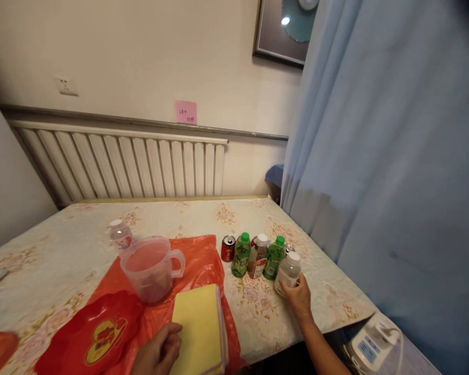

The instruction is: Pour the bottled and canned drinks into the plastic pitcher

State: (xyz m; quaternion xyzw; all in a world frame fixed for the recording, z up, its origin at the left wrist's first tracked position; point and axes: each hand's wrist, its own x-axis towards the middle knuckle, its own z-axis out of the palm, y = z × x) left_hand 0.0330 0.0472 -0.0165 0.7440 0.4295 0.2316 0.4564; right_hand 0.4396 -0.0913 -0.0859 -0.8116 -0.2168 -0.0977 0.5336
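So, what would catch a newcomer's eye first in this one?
First, the bright red sheet left of centre, with the translucent jug on it. Then the right hand around a white-capped bottle, beside a green bottle. The blue curtain fills much of the right side.

**Shiny plastic, soft cloth**

Toward eight o'clock I see a glossy red plastic tray (88, 333) and a smooth, translucent plastic jug (148, 276) on a crinkled, shiny plastic sheet (200, 260). The yellow cloth (195, 328) near half past six looks matt. Around five, the clear bottle (288, 270) seems smooth plastic; at six, a can (228, 250) gleams like metal. The curtain (375, 140) toward two is matt fabric.
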